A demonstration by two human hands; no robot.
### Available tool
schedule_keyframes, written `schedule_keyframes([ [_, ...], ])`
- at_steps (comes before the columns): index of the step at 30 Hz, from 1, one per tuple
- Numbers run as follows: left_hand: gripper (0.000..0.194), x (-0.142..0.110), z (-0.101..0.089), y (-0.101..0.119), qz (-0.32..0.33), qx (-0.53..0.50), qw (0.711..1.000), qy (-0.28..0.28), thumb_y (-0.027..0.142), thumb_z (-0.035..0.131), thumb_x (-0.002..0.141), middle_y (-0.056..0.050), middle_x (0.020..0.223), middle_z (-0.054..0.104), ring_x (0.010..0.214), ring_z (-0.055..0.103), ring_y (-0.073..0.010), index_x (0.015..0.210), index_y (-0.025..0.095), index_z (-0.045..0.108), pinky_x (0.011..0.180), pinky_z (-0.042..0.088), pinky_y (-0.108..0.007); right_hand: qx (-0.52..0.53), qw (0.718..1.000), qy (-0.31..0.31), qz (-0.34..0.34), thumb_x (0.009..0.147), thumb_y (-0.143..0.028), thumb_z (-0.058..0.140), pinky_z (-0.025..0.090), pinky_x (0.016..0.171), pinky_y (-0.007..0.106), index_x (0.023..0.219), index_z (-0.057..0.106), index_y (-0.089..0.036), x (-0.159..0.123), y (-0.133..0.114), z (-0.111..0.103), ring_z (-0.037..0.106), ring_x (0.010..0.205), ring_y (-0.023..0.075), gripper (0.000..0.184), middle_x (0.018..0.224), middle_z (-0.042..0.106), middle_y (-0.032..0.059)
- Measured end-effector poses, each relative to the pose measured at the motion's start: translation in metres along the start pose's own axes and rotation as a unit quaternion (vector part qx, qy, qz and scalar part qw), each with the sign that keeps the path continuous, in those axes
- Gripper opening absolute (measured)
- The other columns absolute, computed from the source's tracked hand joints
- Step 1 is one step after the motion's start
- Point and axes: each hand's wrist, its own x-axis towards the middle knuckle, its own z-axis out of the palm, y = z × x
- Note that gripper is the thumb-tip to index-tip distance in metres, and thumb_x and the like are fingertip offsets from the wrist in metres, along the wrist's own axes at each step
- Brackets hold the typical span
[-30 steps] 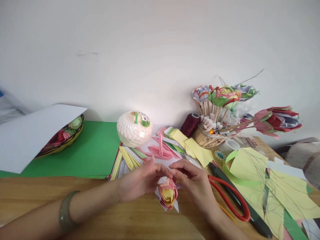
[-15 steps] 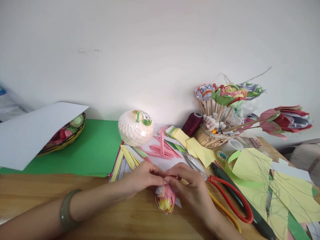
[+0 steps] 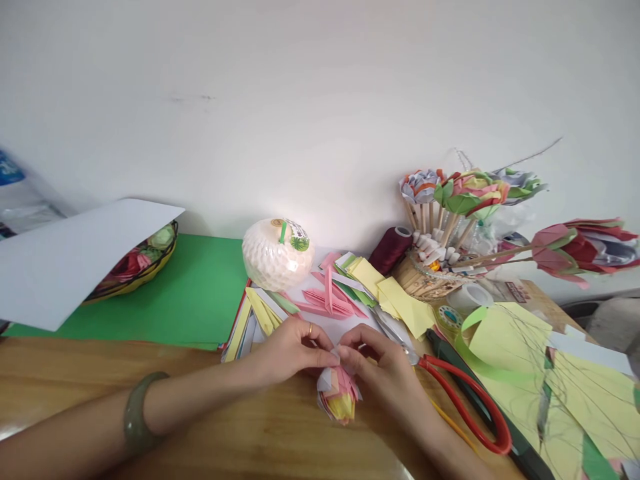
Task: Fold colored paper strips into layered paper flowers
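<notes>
A small paper flower [image 3: 340, 397] with pink, yellow and pale lilac folded petals hangs head-down at the front middle, over the wooden table. My left hand [image 3: 303, 347] pinches its upper end from the left, thumb and forefinger pressed together. From the right, my right hand [image 3: 377, 357] pinches the same end, its fingertips close against the left ones. What exactly lies between the fingertips is hidden. Just beyond my hands are folded pink paper pieces [image 3: 330, 303] and a fan of yellow and grey strips [image 3: 263, 313]. Red-handled scissors [image 3: 467, 393] lie beside my right forearm.
A foam-wrapped round fruit [image 3: 277, 253] stands behind my hands. At the back right is a basket [image 3: 420, 283] of paper flowers, near a maroon thread spool [image 3: 393, 250]. Yellow paper [image 3: 510, 333] and fine wires lie right. A white sheet [image 3: 75, 257] covers part of a flower basket [image 3: 160, 267] on green card [image 3: 200, 280].
The view has shifted slightly, moving most things to the right. The flower has turned a little between my fingers, and more pale lilac shows on its left side. Both hands stay pinched.
</notes>
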Motion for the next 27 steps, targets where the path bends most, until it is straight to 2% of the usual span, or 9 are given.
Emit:
schedule_keyframes([
  [5, 0.012, 0.0016, -0.0035, 0.0016, 0.016, -0.019, 0.999, -0.026, 0.024, 0.072, 0.061, 0.003, 0.062, 0.062, 0.062, 0.051, -0.0103, 0.064, 0.015, 0.066, 0.063, 0.039, -0.023, 0.184, 0.977, -0.085, 0.062, 0.074, -0.038, 0.066, 0.036, 0.055, 0.021, 0.073, 0.053, -0.017, 0.0024, -0.0026, -0.0045, 0.047, 0.060, 0.0100, 0.025, 0.065, 0.051, -0.0035],
  [8, 0.011, 0.0025, -0.0054, 0.0023, 0.018, -0.024, 0.999, -0.039, 0.023, 0.071, 0.062, 0.004, 0.062, 0.060, 0.061, 0.050, -0.0091, 0.064, 0.015, 0.065, 0.062, 0.038, -0.023, 0.232, 0.962, -0.117, 0.081, 0.070, -0.035, 0.071, 0.036, 0.056, 0.021, 0.077, 0.056, -0.017, 0.0018, 0.0003, -0.0059, 0.049, 0.060, 0.0094, 0.024, 0.066, 0.054, -0.0035],
  [14, 0.011, 0.0023, -0.0083, 0.0042, 0.006, -0.019, 0.999, -0.048, 0.022, 0.071, 0.064, 0.004, 0.062, 0.060, 0.060, 0.049, -0.0085, 0.065, 0.014, 0.063, 0.061, 0.036, -0.022, 0.215, 0.964, -0.119, 0.101, 0.068, -0.034, 0.072, 0.038, 0.059, 0.023, 0.070, 0.056, -0.015, 0.0025, 0.0054, -0.0072, 0.052, 0.061, 0.0101, 0.025, 0.068, 0.059, -0.0011],
  [21, 0.014, 0.0006, -0.0091, 0.0072, -0.016, -0.035, 0.996, -0.079, 0.025, 0.071, 0.062, 0.005, 0.059, 0.057, 0.057, 0.047, -0.0079, 0.064, 0.014, 0.062, 0.059, 0.036, -0.022, 0.209, 0.967, -0.116, 0.091, 0.068, -0.034, 0.072, 0.037, 0.055, 0.021, 0.068, 0.053, -0.015, 0.0003, -0.0026, -0.0069, 0.048, 0.056, 0.0081, 0.027, 0.062, 0.054, -0.0042],
  [27, 0.015, -0.0007, -0.0071, 0.0093, -0.019, -0.035, 0.997, -0.061, 0.022, 0.072, 0.058, 0.005, 0.061, 0.058, 0.058, 0.049, -0.0088, 0.065, 0.015, 0.061, 0.059, 0.037, -0.023, 0.208, 0.968, -0.114, 0.087, 0.066, -0.033, 0.073, 0.037, 0.056, 0.021, 0.071, 0.055, -0.014, 0.0005, -0.0032, -0.0051, 0.048, 0.058, 0.0085, 0.026, 0.064, 0.054, -0.0033],
])
